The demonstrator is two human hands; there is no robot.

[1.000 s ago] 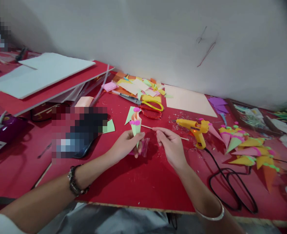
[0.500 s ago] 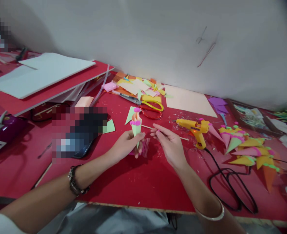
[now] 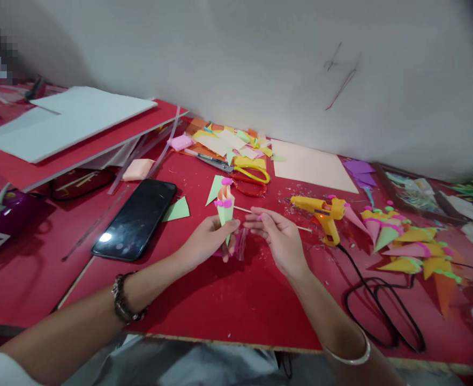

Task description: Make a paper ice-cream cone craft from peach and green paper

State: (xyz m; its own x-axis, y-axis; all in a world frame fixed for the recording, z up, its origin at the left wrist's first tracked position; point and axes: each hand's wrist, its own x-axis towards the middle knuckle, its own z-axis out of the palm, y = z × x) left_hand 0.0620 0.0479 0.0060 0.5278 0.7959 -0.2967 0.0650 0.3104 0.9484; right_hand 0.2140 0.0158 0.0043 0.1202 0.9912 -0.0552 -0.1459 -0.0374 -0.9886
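A small paper cone (image 3: 225, 214), pale green with a peach swirl and pink bits on top, stands upright in my left hand (image 3: 212, 236), its fingers closed round the lower part. To its right, my right hand (image 3: 278, 236) pinches a small pink piece (image 3: 260, 217) between thumb and fingers. A thin wooden stick (image 3: 303, 229) passes behind my right hand. Clear plastic film (image 3: 241, 245) shows below the cone. The yellow glue gun (image 3: 322, 214) lies to the right, its light on.
A black phone (image 3: 137, 220) lies at the left. Scissors (image 3: 252, 174), paper scraps (image 3: 228, 143) and a peach sheet (image 3: 310, 163) are at the back. Finished-looking cones (image 3: 417, 249) sit at the right, near the black cable (image 3: 370, 300). White boards (image 3: 79, 120) are stacked back left.
The fingers of my right hand have shifted slightly around the pink piece, with the thumb higher. My left hand and the cone are almost still.
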